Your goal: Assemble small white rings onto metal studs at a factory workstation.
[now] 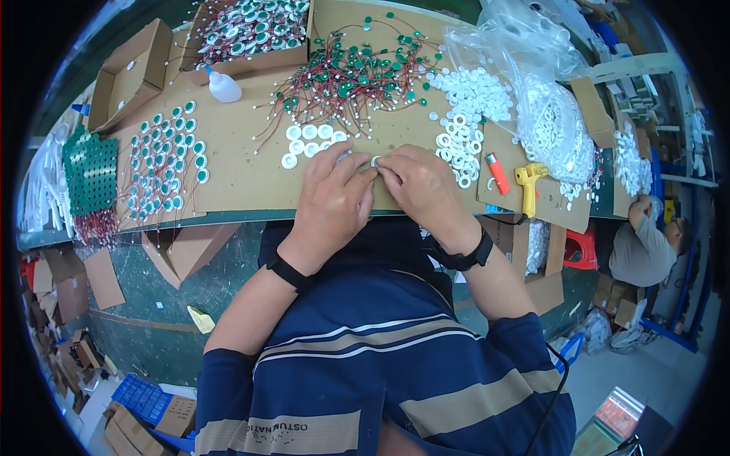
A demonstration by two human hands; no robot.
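Note:
At the near edge of the bench, my left hand [331, 196] and my right hand [423, 187] meet at the fingertips. A small white round piece [376, 161] stands between them. My right thumb and forefinger pinch it, while my curled left fingers close in on its near left side and partly hide it. Just beyond my left hand lie rows of white rings [309, 131], some covered by its fingers. Right of my right hand is a loose heap of white rings [464, 149]. Farther off sits a tangle of green discs with red wires [346, 80].
Left are rows of green-and-white wired discs [172, 152], a white squeeze bottle [223, 86] and an open cardboard box [133, 72]. Right are an orange lighter [498, 174], a yellow glue gun [528, 186] and a plastic bag of white rings [559, 125]. Another person [643, 247] sits far right.

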